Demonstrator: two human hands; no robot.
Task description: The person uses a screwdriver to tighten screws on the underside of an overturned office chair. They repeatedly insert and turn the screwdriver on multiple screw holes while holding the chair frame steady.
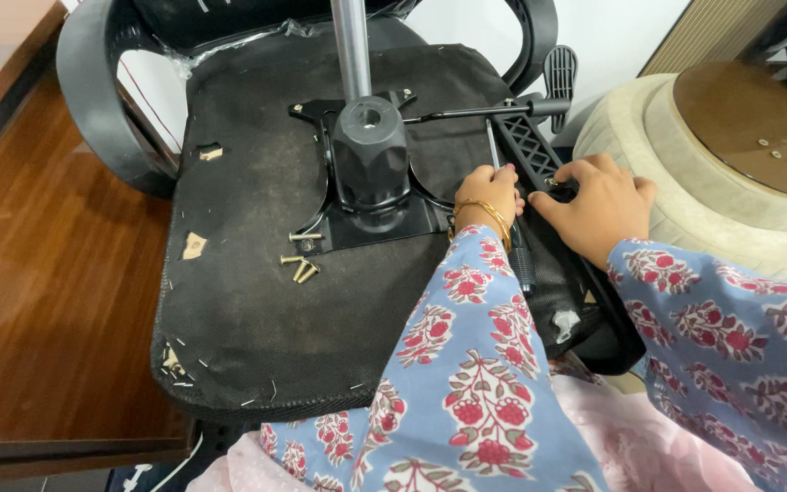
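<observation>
An office chair lies upside down, its black fabric seat underside (pixel 257 301) facing up. A black metal mechanism plate (pixel 371 214) with a chrome gas cylinder (pixel 351 46) sits in its middle. My left hand (pixel 489 191), with gold bangles at the wrist, grips a screwdriver whose black handle (pixel 523 257) lies along my wrist and whose shaft points up. My right hand (pixel 598 200) presses fingers on the black armrest bracket (pixel 528 146) at the seat's right edge. Several brass-coloured screws (pixel 301 264) lie loose on the fabric left of the plate.
A black lever with a paddle end (pixel 557 77) sticks out at the upper right. The curved black armrest (pixel 93 100) loops at the upper left over a wooden floor (pixel 38 301). A cream cushioned stool with a brown base (pixel 740 137) stands at the right.
</observation>
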